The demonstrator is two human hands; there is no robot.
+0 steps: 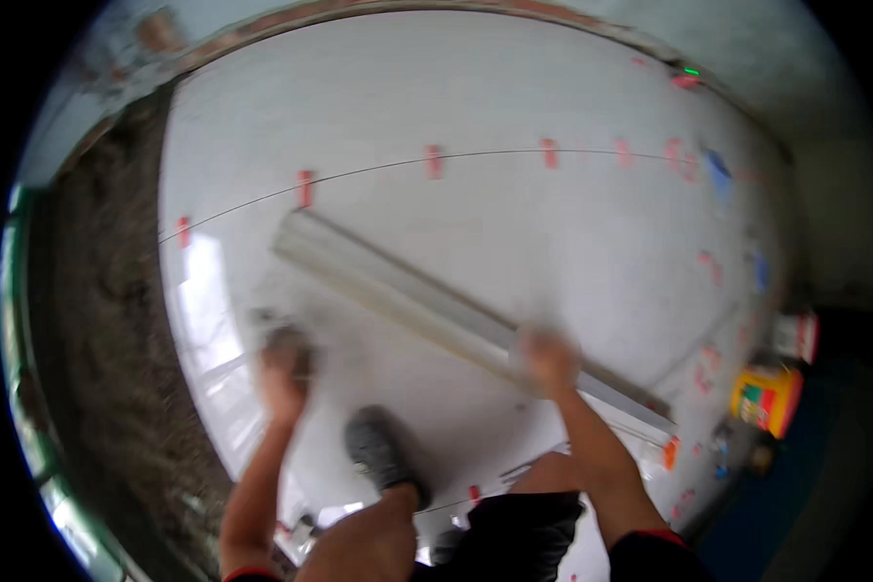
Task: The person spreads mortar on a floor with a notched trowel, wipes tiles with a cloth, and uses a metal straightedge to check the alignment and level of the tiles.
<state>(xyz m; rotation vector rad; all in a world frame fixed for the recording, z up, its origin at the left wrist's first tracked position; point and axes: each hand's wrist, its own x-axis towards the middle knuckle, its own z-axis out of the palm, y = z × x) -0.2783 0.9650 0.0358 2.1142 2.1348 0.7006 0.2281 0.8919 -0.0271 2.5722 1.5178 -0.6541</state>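
A long grey metal straightedge (407, 306) lies diagonally over pale glossy floor tiles (436, 87). My right hand (548, 361) is closed on it right of its middle, blurred by motion. My left hand (286, 369), also smeared, is closed around something dark that I cannot make out, left of the bar and apart from it. Red clips (306, 187) sit along a tile joint beyond the bar. My shoe (378, 448) stands on the tiles between my hands.
A dark strip of rough, untiled ground (97, 291) runs along the left. A yellow bucket (766, 398) and a white-and-red container (795, 338) stand at the right edge of the tiles. Walls (795, 87) bound the far and right sides.
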